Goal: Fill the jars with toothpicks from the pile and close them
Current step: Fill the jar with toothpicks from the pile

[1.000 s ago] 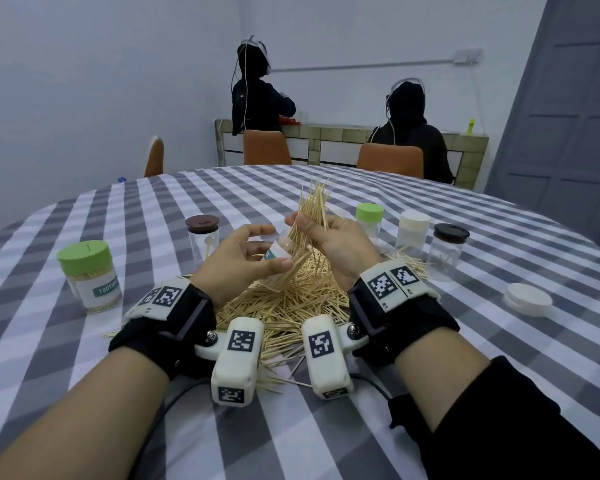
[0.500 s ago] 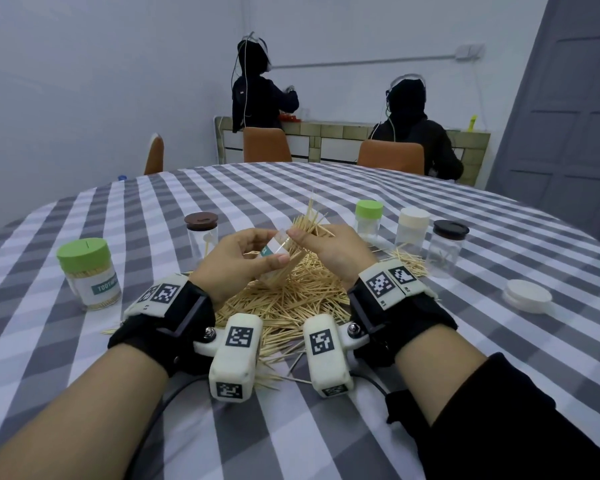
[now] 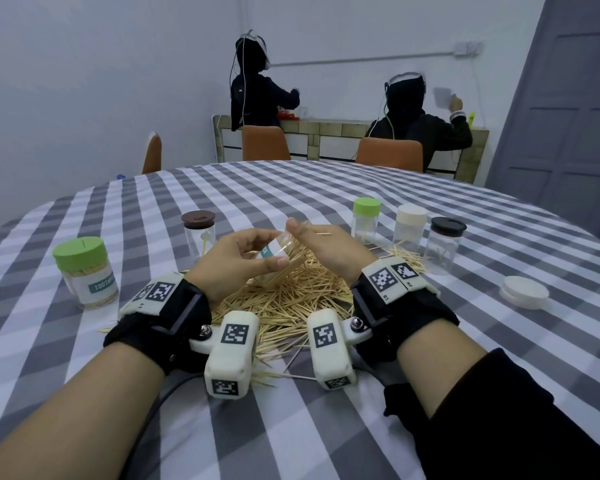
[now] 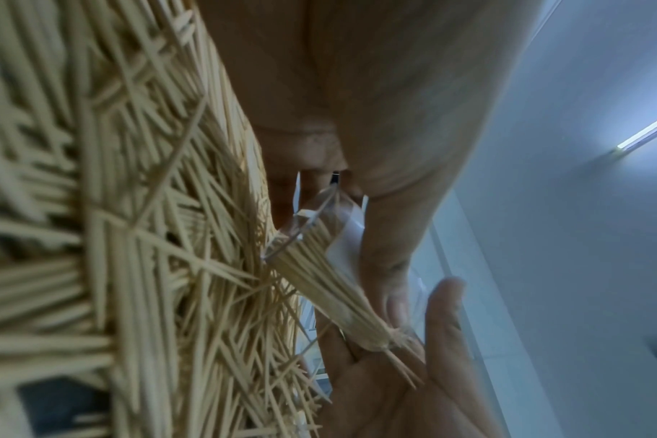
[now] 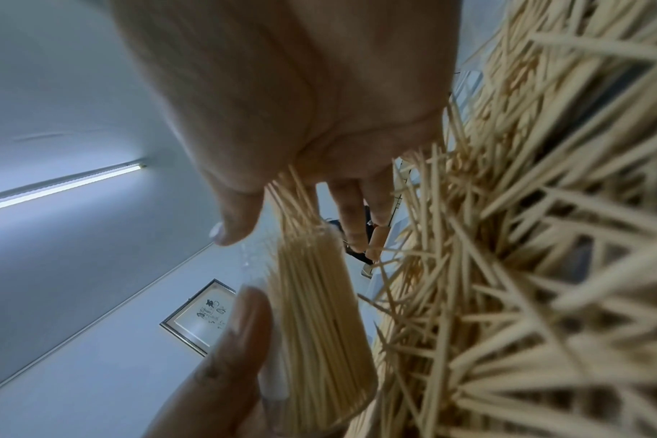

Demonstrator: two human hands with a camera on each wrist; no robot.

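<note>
Since a second ago the tall bundle sticking out of the clear jar (image 3: 274, 252) has sunk in; only a few tips show at its mouth. Most of the jar is hidden between the hands, and the wrist views are blurred up close. Her left hand (image 3: 232, 261) curls around the tilted jar just above the toothpick pile (image 3: 284, 299). Her right hand (image 3: 329, 251), fingers straight and together, presses against the jar's mouth. One loose toothpick (image 3: 321, 234) lies across its back.
</note>
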